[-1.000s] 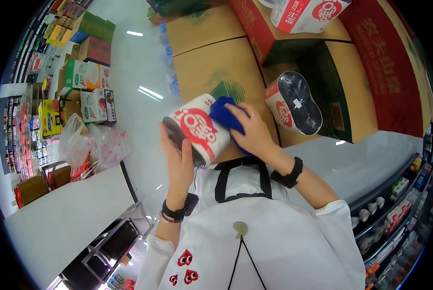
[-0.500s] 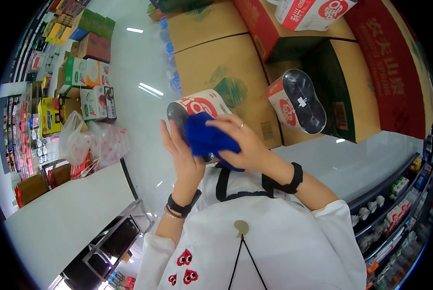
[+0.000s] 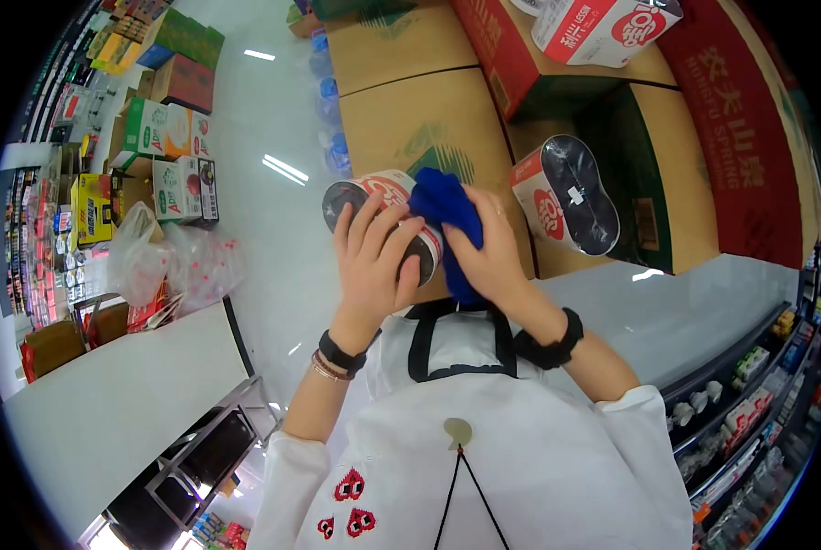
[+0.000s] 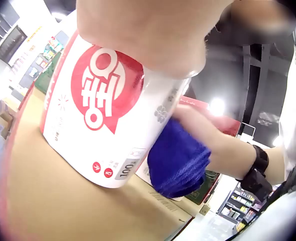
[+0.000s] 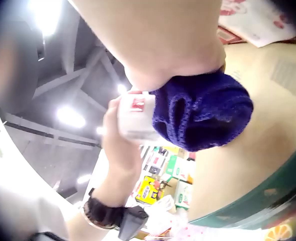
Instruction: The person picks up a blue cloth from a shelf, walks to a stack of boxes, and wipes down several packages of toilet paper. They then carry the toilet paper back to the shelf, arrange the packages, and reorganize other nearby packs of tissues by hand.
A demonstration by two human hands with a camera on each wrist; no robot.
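L hand (image 3: pixel 372 261), fingers apart, on wrapped pkg (image 4: pixel 103 95), contents unclear, R hand (image 3: pixel 496 252) clamped on blue cloth (image 3: pixel 445 206)

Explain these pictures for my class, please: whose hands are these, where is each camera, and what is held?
No machine here, just a person's left hand and right hand. The head picture comes from a camera worn on the head, looking down; the two wrist pictures come from cameras worn on each wrist. The left hand rests on a white-and-red pack over a cardboard box, and the right hand grips a blue cloth beside the pack. Similar packs sit among the boxes.
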